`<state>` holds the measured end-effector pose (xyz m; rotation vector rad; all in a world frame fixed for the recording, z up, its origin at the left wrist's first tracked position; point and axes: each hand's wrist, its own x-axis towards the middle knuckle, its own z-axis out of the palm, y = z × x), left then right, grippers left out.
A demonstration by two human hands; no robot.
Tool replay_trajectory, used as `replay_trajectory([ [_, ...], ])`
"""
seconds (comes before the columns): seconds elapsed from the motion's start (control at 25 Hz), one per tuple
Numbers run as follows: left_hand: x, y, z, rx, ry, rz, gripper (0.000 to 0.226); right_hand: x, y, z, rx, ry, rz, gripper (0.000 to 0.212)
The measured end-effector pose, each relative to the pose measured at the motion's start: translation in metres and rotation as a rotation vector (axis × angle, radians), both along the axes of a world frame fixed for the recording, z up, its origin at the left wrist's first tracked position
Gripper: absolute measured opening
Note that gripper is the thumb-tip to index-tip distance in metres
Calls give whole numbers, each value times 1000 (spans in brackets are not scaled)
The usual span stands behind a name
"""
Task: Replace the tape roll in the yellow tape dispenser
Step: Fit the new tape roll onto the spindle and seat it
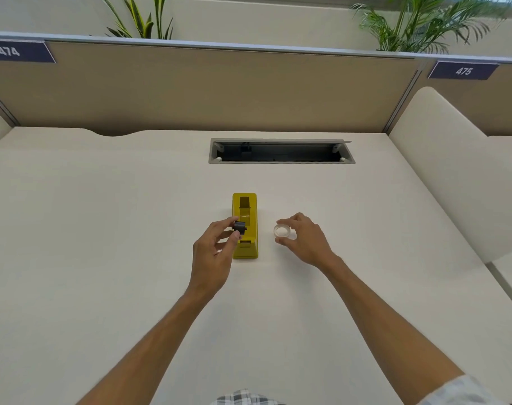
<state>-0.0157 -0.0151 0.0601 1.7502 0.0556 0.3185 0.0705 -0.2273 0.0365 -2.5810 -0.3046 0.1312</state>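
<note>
Mid-desk with bare surface all round, a yellow dispenser stands empty; beside it the left hand pinches a black spool, the right hand pinches a clear tape roll.

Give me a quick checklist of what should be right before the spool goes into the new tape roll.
1. Spool held in left hand: ok.
2. Tape roll between right hand fingers: ok.
3. Dispenser cradle empty: ok.
4. Dispenser upright on desk: ok.
5. Roll lifted off the desk: cannot tell.
6. Tape's loose end facing the cutter: cannot tell.
</note>
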Motion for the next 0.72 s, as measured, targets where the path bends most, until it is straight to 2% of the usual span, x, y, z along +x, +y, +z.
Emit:
replay_trajectory([
  [0.16, -2, 1, -1, -23, 15, -1, 27, 8, 0, -7, -124, 38, 31, 42],
  [0.44, -3, 0, 1, -62, 50, -20, 28, 6, 0, -8, -126, 68, 17, 52],
  [0.52, -4, -1, 2, -63, 50, -25, 28, -1, 4, -1, -29, 11, 6, 48],
  [0.6, -4, -2, 2, -72, 50, -30, 28, -14, 12, 10, 175, -22, -7, 36],
  [0.72, -5, -5, 4, -83, 40, -52, 29, -37, 29, 27, 491, 68, 23, 20],
])
